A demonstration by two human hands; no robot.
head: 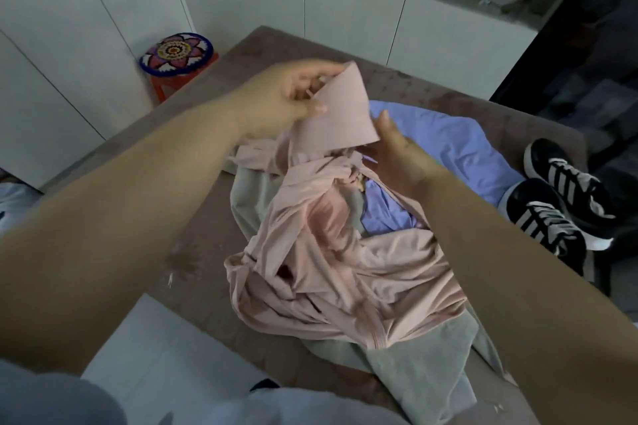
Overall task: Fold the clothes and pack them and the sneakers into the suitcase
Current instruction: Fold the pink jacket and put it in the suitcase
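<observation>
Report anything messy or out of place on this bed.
The pink garment lies twisted in a knotted heap over the grey garment and the lilac garment. A pale smudge and specks mark the brown cover beside it. Nothing looks torn.

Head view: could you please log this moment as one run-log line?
stage: nothing folded | left hand: pinches pink garment flap | right hand: at flap, grip unclear | sneakers: on bed | suitcase: not visible
</observation>
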